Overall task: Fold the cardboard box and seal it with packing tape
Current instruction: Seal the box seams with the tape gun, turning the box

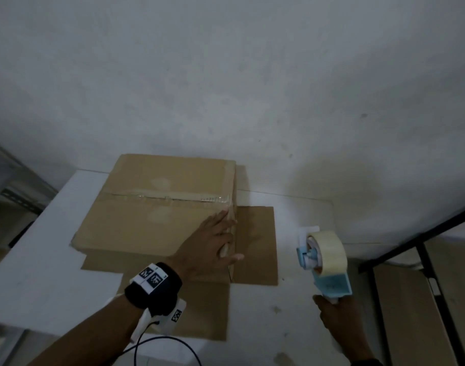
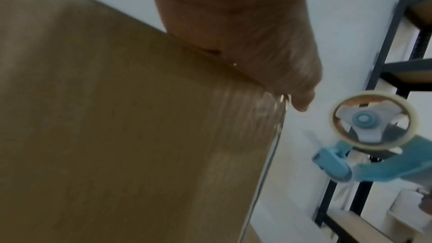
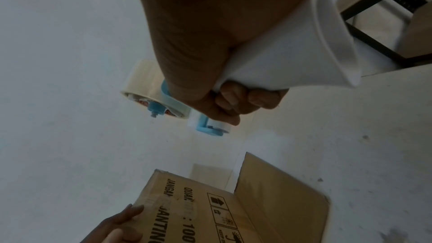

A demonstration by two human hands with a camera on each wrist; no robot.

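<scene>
— One seam of the cardboard box [image 1: 157, 207] on the table [image 1: 41, 273] looks taped; left hand [image 1: 213, 247] lies flat, fingers straight, at its right edge
— Left to do?
— Bottom flaps lie unfolded; right hand [image 1: 337, 313] grips the tape dispenser [image 1: 324, 257] clear of it

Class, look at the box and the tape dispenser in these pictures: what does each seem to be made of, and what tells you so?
Box: brown cardboard, matt, with folded flaps, printed handling symbols and a glossy clear tape strip along its seam.
Tape dispenser: probably plastic, a smooth light-blue frame and white handle; its roll looks like translucent beige film.
</scene>
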